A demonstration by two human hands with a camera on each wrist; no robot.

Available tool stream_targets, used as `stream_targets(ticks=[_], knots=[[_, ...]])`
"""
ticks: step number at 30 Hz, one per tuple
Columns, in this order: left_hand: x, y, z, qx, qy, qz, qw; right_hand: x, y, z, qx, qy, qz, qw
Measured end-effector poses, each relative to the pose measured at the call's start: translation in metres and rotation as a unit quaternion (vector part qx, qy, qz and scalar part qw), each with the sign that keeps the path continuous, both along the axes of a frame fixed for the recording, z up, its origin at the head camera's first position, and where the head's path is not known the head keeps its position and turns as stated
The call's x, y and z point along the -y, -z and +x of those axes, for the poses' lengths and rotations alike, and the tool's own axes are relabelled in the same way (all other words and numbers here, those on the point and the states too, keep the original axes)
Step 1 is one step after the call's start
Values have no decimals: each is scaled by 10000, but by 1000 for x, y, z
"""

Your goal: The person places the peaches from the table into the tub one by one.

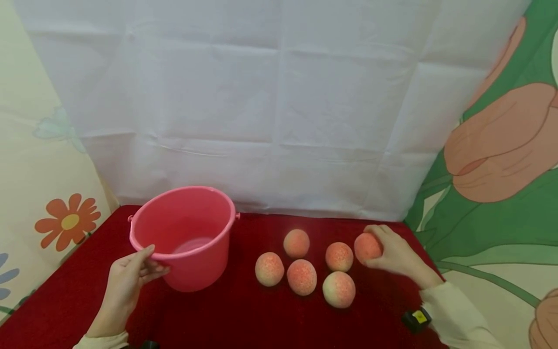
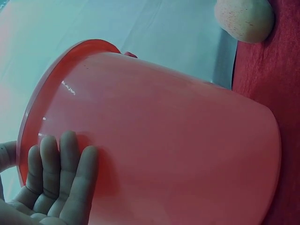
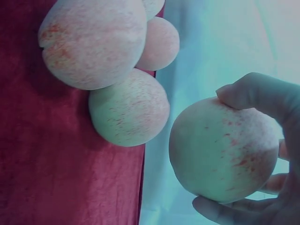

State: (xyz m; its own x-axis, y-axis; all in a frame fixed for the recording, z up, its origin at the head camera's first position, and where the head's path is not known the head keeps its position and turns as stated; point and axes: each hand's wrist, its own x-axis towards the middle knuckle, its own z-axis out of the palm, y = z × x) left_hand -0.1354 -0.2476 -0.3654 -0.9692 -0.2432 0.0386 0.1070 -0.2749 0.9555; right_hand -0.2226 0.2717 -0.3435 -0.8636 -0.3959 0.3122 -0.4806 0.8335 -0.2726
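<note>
Pinching the rim of a pink bucket is what the left hand is up to in the head view, thumb over the edge and fingers against the outside wall. The bucket is on a red cloth, mouth upward, so you can see down to its bottom. Right of the bucket there's a loose cluster of five: the nearest peach, a back peach, a middle peach, then farther from the bucket an orange-pink peach and a pale-sided peach. Farthest right of the bucket, the right hand has its fingers around a sixth peach, just beside the orange-pink one. Behind the bucket hangs a creased white sheet; to its left is a flower-print cloth, and well off to its right a tulip-print cloth.

Left wrist view: four fingers lie side by side, nearly straight, on the bucket's outer wall, and the thumb is across the rim. One of the loose peaches shows on the red cloth past the bucket.

Right wrist view: the sixth peach sits between thumb and curled fingers, a snug hold. Can't tell if it touches the cloth. Other peaches bunch up on its bucket side, partly overlapping in this angle.
</note>
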Motion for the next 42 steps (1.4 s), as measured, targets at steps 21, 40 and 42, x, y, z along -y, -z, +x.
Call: stream_targets(ticks=[21,40,42], knots=[[-1,1,1,-84,0,103,9999,15,-36,0,-409,-526,-131,9977],[-1,1,0,58,-73,36,10000,22,-58,-9,-328,-663,-266,9969],[-1,0,0,55,-70,24,10000,22,-62,-10,-276,-692,-329,9967]])
